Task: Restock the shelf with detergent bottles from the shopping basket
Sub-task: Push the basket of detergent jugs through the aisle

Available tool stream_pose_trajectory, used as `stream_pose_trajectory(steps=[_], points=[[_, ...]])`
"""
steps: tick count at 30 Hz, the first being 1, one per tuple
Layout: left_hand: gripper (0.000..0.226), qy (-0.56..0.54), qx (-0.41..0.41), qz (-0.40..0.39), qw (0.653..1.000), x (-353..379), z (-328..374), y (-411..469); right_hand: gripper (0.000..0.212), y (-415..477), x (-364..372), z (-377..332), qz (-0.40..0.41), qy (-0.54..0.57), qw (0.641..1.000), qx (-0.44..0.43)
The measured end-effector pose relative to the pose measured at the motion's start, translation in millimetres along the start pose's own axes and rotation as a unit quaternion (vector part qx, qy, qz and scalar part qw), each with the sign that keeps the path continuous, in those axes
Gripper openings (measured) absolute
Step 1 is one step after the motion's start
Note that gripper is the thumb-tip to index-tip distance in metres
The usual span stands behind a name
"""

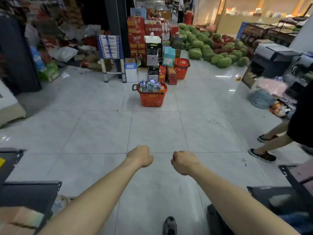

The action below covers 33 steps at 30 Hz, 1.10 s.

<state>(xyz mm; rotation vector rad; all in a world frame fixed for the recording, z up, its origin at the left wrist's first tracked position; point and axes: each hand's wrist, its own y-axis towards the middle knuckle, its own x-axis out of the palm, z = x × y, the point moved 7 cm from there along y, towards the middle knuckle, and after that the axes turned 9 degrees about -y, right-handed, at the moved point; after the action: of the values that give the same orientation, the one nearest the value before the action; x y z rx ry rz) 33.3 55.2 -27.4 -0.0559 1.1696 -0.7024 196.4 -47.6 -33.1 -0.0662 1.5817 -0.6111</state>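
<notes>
1. Your left hand (141, 156) and right hand (183, 162) reach forward over the pale tiled floor (94, 126); both are curled into loose fists with nothing in them; they sit side by side, apart from each other.
2. The red shopping basket (151, 99) stands on the floor well ahead of you, roughly centred between your hands; clear bottles (150, 85) with blue caps fill its top; its black handle sticks out to the left.
3. Behind it rise stacked cartons (153, 48); a second red basket (182, 67) sits just right of them; watermelons (208, 46) pile up farther right.
4. Dark shelf boards (28, 195) edge both lower corners; another person's legs (269, 141) cross at the right.
</notes>
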Motion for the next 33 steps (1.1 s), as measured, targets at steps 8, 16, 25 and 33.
stream_pose_trajectory(steps=[8, 16, 25, 33], points=[[0.031, 0.001, -0.047, -0.04, 0.998, 12.3, 18.0, 97.8, 0.033, 110.5, 3.1, 29.8, -0.051, 0.014, 0.998, -0.025], [0.029, -0.015, -0.08, -0.092, 0.992, 38.7, 43.7, 172.5, 0.038, 192.7, 3.3, 56.8, -0.104, 0.031, 0.993, -0.037], [0.017, -0.034, -0.109, -0.114, 0.987, 25.0, 20.1, 276.3, 0.04, 300.8, -2.6, 46.9, -0.157, 0.038, 0.986, -0.046], [0.02, -0.057, -0.127, -0.16, 0.977, 0.1, -26.3, 372.7, 0.04, 409.7, -36.3, 22.9, -0.18, 0.033, 0.983, -0.025]])
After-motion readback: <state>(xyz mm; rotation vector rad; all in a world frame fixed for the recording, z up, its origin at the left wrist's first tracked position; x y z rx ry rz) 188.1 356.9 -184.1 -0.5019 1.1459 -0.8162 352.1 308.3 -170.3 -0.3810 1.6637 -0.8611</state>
